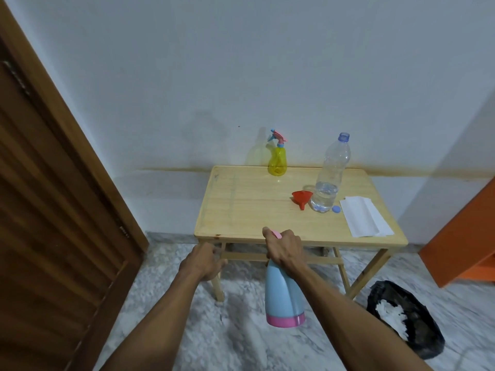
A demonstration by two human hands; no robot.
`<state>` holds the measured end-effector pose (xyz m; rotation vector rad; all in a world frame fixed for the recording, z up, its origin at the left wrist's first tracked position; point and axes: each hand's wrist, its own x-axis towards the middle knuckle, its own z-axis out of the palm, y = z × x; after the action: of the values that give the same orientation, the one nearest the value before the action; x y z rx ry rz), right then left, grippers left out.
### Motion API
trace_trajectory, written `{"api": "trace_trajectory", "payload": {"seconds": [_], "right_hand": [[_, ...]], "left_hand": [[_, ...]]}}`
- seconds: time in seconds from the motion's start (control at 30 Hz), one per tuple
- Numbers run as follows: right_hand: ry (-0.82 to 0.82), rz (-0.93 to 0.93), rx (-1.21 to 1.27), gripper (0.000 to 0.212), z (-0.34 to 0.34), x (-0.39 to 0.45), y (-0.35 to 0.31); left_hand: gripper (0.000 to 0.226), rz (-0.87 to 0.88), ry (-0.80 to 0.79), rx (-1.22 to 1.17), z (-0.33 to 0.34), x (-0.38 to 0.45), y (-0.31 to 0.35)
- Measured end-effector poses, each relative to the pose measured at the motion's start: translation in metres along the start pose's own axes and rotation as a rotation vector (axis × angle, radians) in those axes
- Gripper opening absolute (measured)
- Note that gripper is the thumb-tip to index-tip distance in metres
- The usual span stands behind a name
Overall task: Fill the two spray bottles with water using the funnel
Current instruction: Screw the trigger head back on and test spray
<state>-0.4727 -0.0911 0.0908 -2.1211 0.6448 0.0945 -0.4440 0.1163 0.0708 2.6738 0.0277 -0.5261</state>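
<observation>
Nearest me, my right hand (284, 247) is gripping the blue spray bottle (284, 295) by its top, off the counter's (241, 210) front edge. Left hand (205, 259) is hanging loosely curled, holding nothing. Yellow spray bottle (277, 159) is standing at the back edge; funnel (302, 198) is lying beside the water bottle (330, 175).

You are looking at a pale-blue plastic spray bottle with a pink base band (284, 293) and a pink trigger head. A translucent yellow spray bottle (277, 162) is showing a pink head with a light-blue nozzle. A bright red plastic funnel (302, 197) is glowing against the light honey-coloured wooden table (241, 204), whose top is showing fine straight grain. A clear plastic water bottle (330, 178) is wearing a blue neck ring, matching the small round blue cap (336, 209). White folded paper towels (364, 216) are lying plain and unpatterned. The grey-white marbled floor (235, 341) is showing mottled veining.
</observation>
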Motion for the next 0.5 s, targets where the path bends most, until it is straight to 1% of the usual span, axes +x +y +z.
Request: {"api": "trace_trajectory", "payload": {"seconds": [0.07,0.2,0.27,0.33,0.43,0.5], "right_hand": [[-0.002,-0.015,0.014,0.071,-0.001,-0.003,-0.002],[0.013,-0.012,0.053,0.068,-0.006,0.0,0.004],[0.023,-0.013,0.062,0.068,-0.013,0.0,0.006],[0.043,-0.019,0.072,0.068,-0.024,-0.002,0.005],[0.065,-0.021,0.111,0.064,-0.041,-0.002,0.008],[0.089,-0.049,0.142,0.066,-0.053,0.002,0.01]], "left_hand": [[0.048,-0.001,0.009,0.013,0.0,0.0,-0.001],[0.036,-0.003,0.008,0.021,0.002,0.0,0.003],[0.035,0.002,0.006,0.016,0.004,0.002,0.007],[0.039,0.011,-0.007,0.004,0.007,0.005,0.013],[0.055,0.042,-0.005,-0.005,0.011,0.006,0.026],[0.056,0.064,0.004,-0.034,0.013,0.007,0.036]]}}
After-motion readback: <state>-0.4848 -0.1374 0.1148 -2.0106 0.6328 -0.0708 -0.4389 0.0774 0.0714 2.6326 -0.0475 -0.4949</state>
